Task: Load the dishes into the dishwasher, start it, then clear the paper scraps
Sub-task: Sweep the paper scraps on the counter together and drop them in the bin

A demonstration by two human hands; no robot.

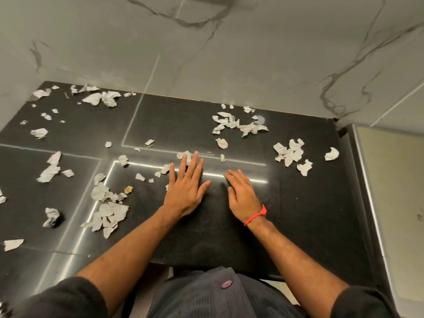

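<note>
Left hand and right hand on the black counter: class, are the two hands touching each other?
Apart. The head view shows a strip of bare black counter between the left hand's thumb and the right hand's fingers; no scrap is held.

The left hand [187, 187] covers part of a crumpled white paper scrap [185, 155]. Another torn white scrap [1, 198] is cut off at the left edge.

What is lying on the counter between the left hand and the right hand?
Nothing: in the head view, the dark counter between the left hand and the right hand is bare, with no paper scraps there.
</note>
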